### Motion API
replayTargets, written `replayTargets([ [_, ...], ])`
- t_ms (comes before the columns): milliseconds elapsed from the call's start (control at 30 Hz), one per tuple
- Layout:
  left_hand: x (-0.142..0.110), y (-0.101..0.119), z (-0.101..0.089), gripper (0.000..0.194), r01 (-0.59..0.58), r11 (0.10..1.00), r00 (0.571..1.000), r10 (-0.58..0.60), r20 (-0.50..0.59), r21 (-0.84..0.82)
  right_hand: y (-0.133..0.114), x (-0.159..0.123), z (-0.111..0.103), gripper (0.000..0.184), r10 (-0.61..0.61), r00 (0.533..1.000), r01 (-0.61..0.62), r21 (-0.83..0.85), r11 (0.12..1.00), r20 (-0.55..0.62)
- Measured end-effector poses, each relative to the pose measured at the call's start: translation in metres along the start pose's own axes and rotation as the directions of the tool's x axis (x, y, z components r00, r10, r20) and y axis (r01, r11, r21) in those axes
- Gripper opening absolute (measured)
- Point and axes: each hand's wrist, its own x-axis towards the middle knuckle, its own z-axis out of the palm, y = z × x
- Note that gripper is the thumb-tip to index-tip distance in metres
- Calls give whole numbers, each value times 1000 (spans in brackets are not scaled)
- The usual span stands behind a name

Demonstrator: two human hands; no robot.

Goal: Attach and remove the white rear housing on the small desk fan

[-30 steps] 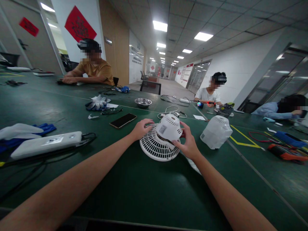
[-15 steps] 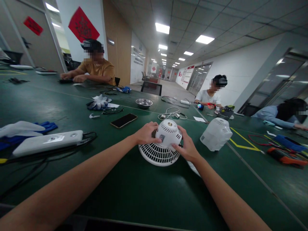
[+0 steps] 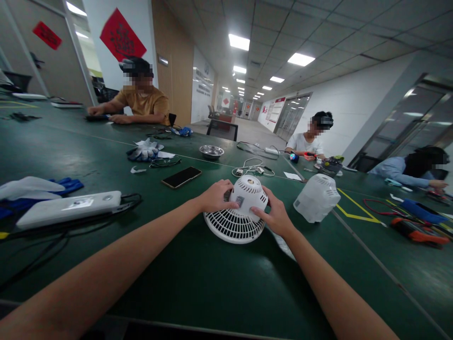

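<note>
A white fan head lies grille-down on the green table, its slotted motor housing (image 3: 248,194) on top and the round fan grille (image 3: 235,230) below. My left hand (image 3: 220,194) grips the housing from the left, thumb beside a small grey label. From the right, my right hand (image 3: 274,211) curls round the same housing with its thumb on the front. Both hands' far fingers are partly hidden behind it. Under my right wrist a pale, flat piece (image 3: 283,245) shows in part. Right of the fan stands a translucent white plastic cover (image 3: 316,198) with slots.
A phone (image 3: 182,177), a steel bowl (image 3: 211,151) and a white cable (image 3: 253,169) lie beyond my hands. At left are a white power bank-like box (image 3: 71,209) and gloves (image 3: 38,190). An orange-and-black multimeter (image 3: 419,231) lies at right. Three people sit around the table.
The motor housing has shifted very slightly to the right between my hands. My grip looks the same. At far right, a co-worker's hand has lifted a little.
</note>
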Motion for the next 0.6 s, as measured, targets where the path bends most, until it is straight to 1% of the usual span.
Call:
replayTargets([
  [100,0,1,0,63,-8,1000,1000,8,-2,1,1,1,0,77,-2,1000,2,-6,1000,3],
  [267,0,4,-1,64,-29,999,1000,29,0,21,1,2,0,79,-38,999,35,-100,994,-25],
  [400,-1,4,-1,64,-36,998,999,36,2,47,2,1,3,80,-59,997,52,-142,988,-43],
  [500,-2,6,1,60,-18,995,1000,19,-6,98,2,1,7,82,-51,996,34,-201,979,-79],
  [600,-5,11,5,53,-2,991,999,7,-38,132,-2,1,10,94,-13,989,-24,-251,968,-147],
])
